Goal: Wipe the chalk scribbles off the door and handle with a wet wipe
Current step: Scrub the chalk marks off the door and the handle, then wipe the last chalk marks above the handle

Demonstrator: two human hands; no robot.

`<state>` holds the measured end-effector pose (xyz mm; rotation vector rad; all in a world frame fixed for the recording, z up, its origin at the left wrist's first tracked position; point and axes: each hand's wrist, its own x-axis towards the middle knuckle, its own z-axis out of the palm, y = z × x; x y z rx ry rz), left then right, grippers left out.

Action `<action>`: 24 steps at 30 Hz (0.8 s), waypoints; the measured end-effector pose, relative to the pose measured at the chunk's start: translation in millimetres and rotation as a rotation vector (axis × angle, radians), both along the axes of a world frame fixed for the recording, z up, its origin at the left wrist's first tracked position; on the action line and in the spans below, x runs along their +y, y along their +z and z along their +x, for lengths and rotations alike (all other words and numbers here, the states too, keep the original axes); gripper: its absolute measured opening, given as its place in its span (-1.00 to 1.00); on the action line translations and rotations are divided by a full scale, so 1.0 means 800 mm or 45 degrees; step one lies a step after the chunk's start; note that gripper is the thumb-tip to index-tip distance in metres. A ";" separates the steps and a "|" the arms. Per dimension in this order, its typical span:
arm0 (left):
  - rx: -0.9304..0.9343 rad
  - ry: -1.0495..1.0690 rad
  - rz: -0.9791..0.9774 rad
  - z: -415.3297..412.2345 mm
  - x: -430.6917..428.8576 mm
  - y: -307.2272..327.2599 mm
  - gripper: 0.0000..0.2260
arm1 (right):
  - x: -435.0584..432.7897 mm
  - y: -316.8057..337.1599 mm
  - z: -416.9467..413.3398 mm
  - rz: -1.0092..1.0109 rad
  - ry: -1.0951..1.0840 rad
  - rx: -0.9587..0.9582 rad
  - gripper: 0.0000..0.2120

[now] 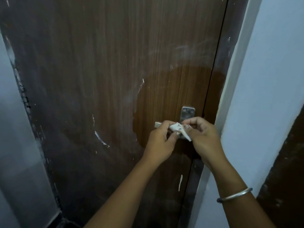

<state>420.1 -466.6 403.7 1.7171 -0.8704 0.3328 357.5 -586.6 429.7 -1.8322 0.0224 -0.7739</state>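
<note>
A tall dark brown wood-grain door [102, 66] fills the view, shut against a pale blue-white wall [263, 79] on its right. A glossy, darker damp patch spreads around the latch; hazy white chalk smears [185, 50] sit above it and short white streaks lie to its left. Low on the door's right side is a dull silver metal handle with a screwed plate [188, 112]. In front of it, the left hand [160, 142] and the right hand [206, 137], a silver bangle [235, 195] at its wrist, both pinch a small crumpled white wet wipe [179, 130] between fingertips. It seems the wipe is being refolded; turning a clean, moist face outward, then rubbing the handle bar firmly, should lift chalk rather than spread it.
</note>
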 end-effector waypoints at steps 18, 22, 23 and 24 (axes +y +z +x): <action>0.960 -1.086 0.388 -0.232 -0.127 -0.166 -0.64 | -0.047 -0.189 -0.331 0.375 -0.766 0.365 -0.80; 1.077 -1.298 0.594 -0.326 -0.149 -0.215 -0.77 | -0.036 -0.232 -0.445 0.325 -0.918 0.519 -0.71; 1.136 -1.367 0.651 -0.350 -0.154 -0.224 -0.80 | -0.035 -0.242 -0.475 0.360 -0.953 0.556 -0.70; 1.202 -1.425 0.703 -0.372 -0.158 -0.232 -0.83 | -0.035 -0.251 -0.502 0.396 -0.980 0.585 -0.70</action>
